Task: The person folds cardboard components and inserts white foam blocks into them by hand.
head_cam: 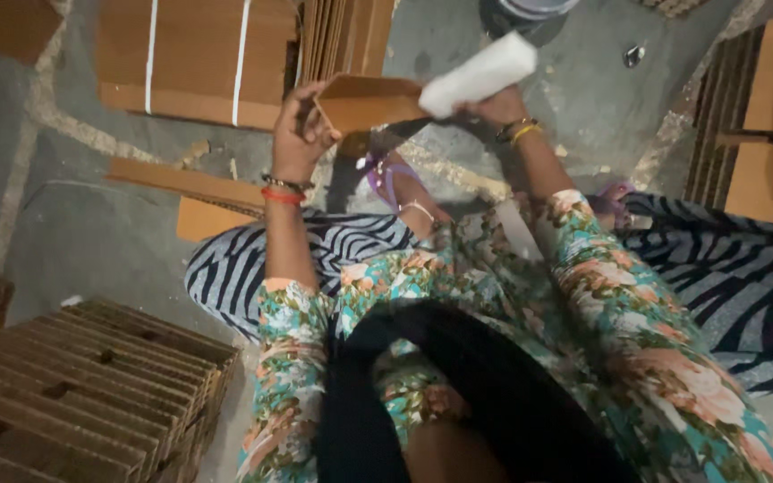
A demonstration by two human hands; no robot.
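My left hand (pixel 300 125) grips the left edge of a folded brown cardboard piece (pixel 370 101), held up in front of me. My right hand (pixel 496 107) is closed around a white cloth-like roll (pixel 478 74) that rests against the cardboard's right end. Both wrists wear bangles. I sit on the floor in a floral top and striped trousers, with one foot in a purple sandal (pixel 386 174) just below the cardboard.
A strapped bundle of flat cardboard sheets (pixel 194 58) lies ahead on the grey stone floor. Stacks of corrugated pieces (pixel 91 385) sit at the lower left. More cardboard stacks (pixel 762 116) stand at the right. Loose cardboard strips (pixel 190 183) lie near my left knee.
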